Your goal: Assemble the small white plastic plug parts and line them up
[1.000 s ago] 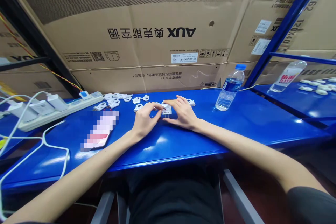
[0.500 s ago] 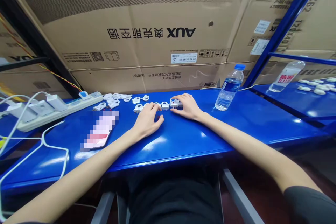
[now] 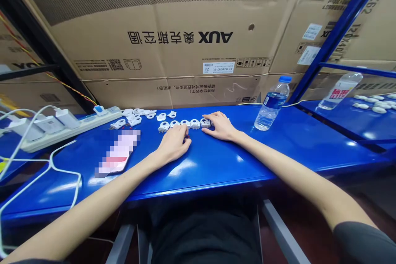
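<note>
Plugs (image 3: 194, 126), white, in a row: right hand (image 3: 219, 127) grasping one plug (image 3: 205, 124), left hand (image 3: 173, 142) curled nearby, its hold I cannot tell.

Chargers (image 3: 67, 119) in a power strip (image 3: 93, 122) — blue-capped bottle (image 3: 272, 102).

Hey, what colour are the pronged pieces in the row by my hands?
The pronged pieces are white, seen best in the head view.

From afar I'd call it a workshop or storeroom: AUX-printed cardboard (image 3: 179, 12) stands behind, a blue metal post (image 3: 340, 24) before it, and the blue counter (image 3: 235, 165) bears a loaded power strip (image 3: 89, 123) and white plug parts (image 3: 194, 126).
</note>
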`<action>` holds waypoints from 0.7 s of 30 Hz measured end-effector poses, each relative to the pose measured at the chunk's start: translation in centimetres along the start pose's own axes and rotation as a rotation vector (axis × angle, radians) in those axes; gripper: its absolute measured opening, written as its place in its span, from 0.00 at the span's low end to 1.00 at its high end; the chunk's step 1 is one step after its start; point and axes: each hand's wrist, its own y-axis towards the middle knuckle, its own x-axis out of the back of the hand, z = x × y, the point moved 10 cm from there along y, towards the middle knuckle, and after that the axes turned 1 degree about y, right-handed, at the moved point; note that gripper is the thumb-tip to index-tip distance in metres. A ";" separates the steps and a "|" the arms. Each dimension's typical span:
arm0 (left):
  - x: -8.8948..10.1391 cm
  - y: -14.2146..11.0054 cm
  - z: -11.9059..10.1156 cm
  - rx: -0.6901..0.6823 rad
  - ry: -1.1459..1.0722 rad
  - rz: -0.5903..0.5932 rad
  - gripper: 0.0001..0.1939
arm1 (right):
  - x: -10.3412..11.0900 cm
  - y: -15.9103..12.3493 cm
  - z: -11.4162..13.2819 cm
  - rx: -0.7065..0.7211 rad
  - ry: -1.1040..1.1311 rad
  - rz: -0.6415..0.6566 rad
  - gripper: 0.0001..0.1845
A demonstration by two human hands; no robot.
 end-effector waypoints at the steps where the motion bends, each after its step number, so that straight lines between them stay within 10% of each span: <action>1: 0.0 0.0 0.0 -0.004 -0.002 -0.007 0.05 | 0.0 0.0 0.0 -0.001 -0.001 0.000 0.34; 21: 0.0 -0.1 0.0 -0.013 0.039 -0.004 0.02 | -1.4 2.0 3.4 0.165 -0.013 0.049 0.36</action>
